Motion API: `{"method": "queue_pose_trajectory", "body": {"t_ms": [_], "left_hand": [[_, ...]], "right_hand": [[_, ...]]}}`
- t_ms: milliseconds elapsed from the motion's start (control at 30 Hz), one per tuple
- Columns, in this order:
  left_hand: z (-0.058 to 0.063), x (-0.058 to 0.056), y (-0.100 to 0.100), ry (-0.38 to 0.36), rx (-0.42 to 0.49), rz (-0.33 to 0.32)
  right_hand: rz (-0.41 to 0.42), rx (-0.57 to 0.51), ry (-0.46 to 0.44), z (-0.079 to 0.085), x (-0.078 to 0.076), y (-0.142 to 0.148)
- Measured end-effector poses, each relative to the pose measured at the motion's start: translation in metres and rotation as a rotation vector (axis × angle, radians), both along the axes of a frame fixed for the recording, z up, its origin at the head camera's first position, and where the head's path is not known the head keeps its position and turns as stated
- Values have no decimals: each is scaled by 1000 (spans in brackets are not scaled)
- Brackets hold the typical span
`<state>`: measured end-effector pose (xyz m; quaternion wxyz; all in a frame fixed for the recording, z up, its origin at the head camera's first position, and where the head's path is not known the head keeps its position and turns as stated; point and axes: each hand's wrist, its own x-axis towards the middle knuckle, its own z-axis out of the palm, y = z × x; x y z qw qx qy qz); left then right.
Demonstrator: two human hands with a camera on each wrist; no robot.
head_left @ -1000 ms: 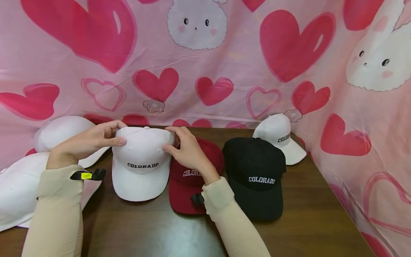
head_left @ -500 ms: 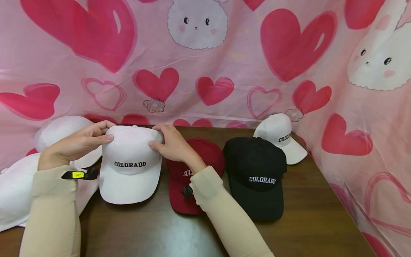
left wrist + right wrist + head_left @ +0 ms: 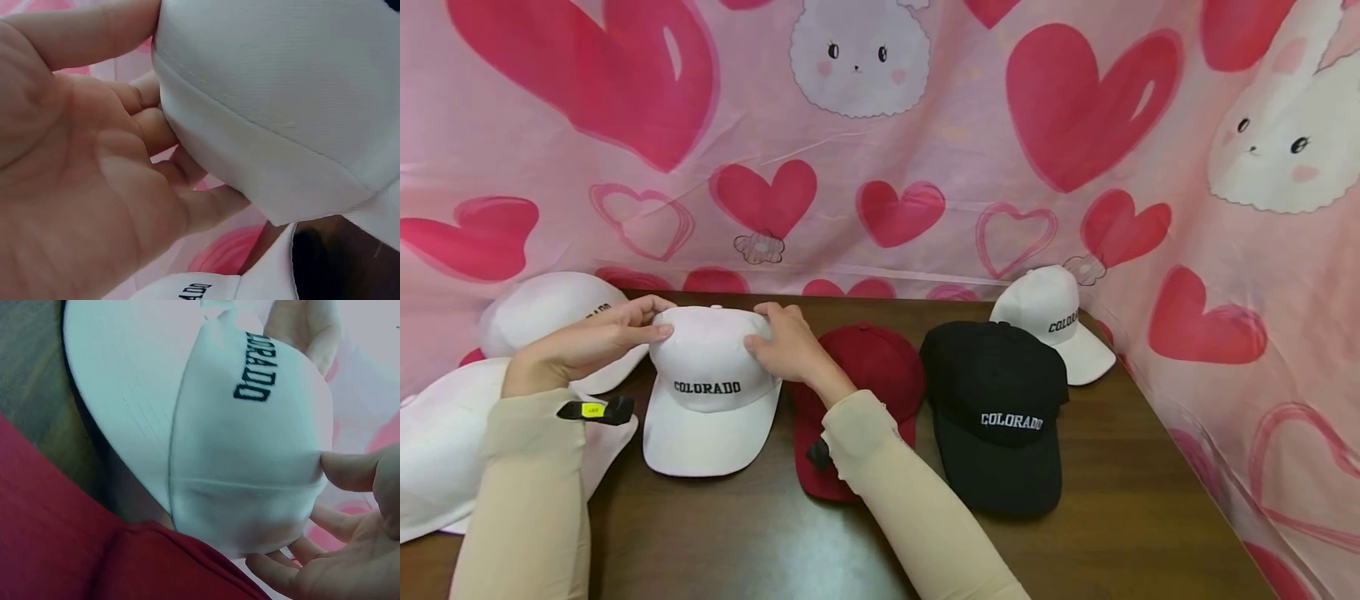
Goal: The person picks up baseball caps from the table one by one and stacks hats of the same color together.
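Between both hands is a white baseball cap [image 3: 711, 354] with COLORADO in dark letters, its brim toward the camera. My left hand [image 3: 591, 337] grips the crown's left side, thumb in front and fingers behind; the left wrist view shows those fingers against the white cloth [image 3: 269, 125]. At the crown's right side my right hand [image 3: 790, 346] holds it the same way, also seen in the right wrist view beside the white crown [image 3: 250, 444]. Just right of this cap lies a dark red cap [image 3: 868, 367], partly behind the right forearm.
A black cap [image 3: 1000, 383] sits right of the red one, with a white cap [image 3: 1052, 321] behind it. Two more white caps, one near [image 3: 445, 442] and one farther back [image 3: 542, 308], lie at the left. A pink heart-print cloth [image 3: 850, 142] hangs behind the brown table [image 3: 1135, 483].
Both hands have moved left with the white cap, away from the red cap, then shifted slightly back to the right and lower. The other caps stay where they were.
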<state>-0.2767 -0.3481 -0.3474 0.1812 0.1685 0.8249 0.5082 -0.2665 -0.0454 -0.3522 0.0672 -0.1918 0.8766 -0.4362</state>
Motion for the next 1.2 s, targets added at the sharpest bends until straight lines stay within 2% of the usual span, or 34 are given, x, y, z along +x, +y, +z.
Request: {"method": "queue_pose_trajectory", "body": {"t_ms": [167,367,533,833,1033,1200], "left_hand": [[-3,-2,-2,-8,-101,25],[-4,-2,1,8,-197,19],[-2,-1,2,32,-253,10],[2,6,-1,-6,-303,12],[5,9,-1,8,-315,2],[10,12,-1,3,-359,19]], "right_hand": [[-53,-9,-24,-6,2,-9],[-55,9,-44,-12,4,-11],[-35,33,-49,-16,5,-11],[29,83,-38,-19,8,-13],[75,118,-3,-19,11,-8],[120,101,48,-13,17,-3]]}}
